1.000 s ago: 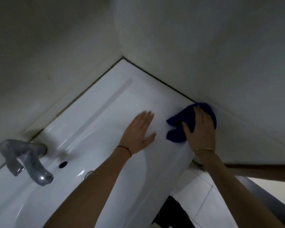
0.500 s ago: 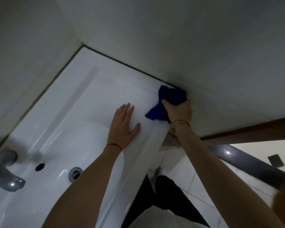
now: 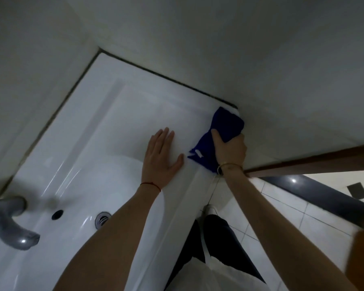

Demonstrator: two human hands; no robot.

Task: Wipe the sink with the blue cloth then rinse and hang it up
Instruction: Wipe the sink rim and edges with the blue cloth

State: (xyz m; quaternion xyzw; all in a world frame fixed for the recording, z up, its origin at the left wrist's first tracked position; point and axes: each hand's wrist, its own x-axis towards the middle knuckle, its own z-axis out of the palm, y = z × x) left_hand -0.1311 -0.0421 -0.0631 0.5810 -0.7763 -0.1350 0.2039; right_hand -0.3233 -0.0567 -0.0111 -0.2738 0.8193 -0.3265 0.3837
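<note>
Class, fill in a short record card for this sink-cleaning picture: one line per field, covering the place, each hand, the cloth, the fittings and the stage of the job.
Place: white sink set in a wall corner
Left hand: flat on the sink ledge, open, empty
Right hand: gripping the blue cloth
Cloth position: bunched at the sink's right front corner, by the wall
Fittings: grey tap, overflow hole, drain
Water: none seen running
Stage: wiping; rinsing and hanging not yet done

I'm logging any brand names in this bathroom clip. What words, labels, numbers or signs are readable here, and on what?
None can be read.
Small white tag on the blue cloth, held by the right hand: too small and blurred to read.
Sink, faucet, walls, and the left hand lying flat on the sink: no text visible.
</note>
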